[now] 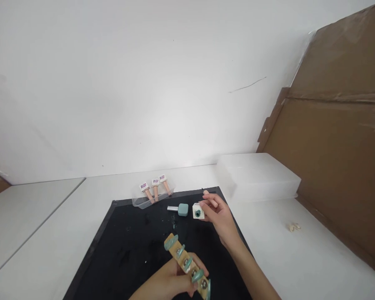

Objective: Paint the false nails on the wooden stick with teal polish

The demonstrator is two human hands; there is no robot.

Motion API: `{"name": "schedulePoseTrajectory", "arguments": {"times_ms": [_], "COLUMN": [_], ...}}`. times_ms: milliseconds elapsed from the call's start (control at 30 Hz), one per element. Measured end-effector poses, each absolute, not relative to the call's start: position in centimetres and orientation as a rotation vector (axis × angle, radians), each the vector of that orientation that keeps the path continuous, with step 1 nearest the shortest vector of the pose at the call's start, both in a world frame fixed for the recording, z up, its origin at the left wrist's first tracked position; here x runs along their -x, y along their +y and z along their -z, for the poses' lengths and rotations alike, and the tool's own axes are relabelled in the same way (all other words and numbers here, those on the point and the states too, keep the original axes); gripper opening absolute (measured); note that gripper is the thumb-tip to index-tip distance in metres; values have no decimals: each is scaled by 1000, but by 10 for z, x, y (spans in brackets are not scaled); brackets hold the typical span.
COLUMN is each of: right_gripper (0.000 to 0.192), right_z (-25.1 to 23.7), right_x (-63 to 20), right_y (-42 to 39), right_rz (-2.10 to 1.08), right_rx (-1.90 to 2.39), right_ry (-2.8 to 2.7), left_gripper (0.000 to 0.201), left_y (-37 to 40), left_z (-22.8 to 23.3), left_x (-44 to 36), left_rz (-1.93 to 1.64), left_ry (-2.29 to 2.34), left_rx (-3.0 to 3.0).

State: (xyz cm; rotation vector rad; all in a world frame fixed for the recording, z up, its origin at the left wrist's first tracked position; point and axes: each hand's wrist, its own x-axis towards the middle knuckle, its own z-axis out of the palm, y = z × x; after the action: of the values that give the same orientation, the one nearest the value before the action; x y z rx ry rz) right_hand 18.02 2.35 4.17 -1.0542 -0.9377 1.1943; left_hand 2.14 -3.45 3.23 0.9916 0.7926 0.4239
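My left hand (171, 281) gripping wooden strip (187, 262) of teal nail tips, long axis slanting away toward upper left. My right hand (217, 214) out ahead, fingers pinched on small white bottle (198, 211) standing on black mat (128, 241). Teal cap (179, 209) lies just left of bottle.

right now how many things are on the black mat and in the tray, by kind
pink bottles in the clear tray: 3
teal cap with brush: 1
white bottle: 1
strip of teal nail tips: 1, held in the left hand
total: 6

Bare black mat (128, 246) lies open leftward; clear tray (150, 201) and white box (256, 177) block the far edge.
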Motion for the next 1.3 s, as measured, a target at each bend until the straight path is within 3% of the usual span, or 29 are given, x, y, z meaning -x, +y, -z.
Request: {"name": "schedulePoseTrajectory", "arguments": {"times_ms": [433, 700, 933, 1300], "right_gripper": [29, 12, 20, 24], "right_z": [-43, -43, -40, -27], "right_x": [-183, -184, -181, -173], "right_y": [23, 19, 14, 15], "right_rz": [-1224, -699, -242, -92], "right_rx": [1062, 1209, 1269, 1408], "right_ry": [-920, -1560, -2227, -2498], "left_gripper": [30, 31, 33, 30], "left_y": [-31, -31, -30, -28], "left_z": [-34, -35, -36, -36], "left_x": [-23, -24, -24, -25], "left_rz": [-421, -426, -423, -415], "left_ry": [784, 813, 837, 826], "left_rx": [-1008, -1006, -990, -996]}}
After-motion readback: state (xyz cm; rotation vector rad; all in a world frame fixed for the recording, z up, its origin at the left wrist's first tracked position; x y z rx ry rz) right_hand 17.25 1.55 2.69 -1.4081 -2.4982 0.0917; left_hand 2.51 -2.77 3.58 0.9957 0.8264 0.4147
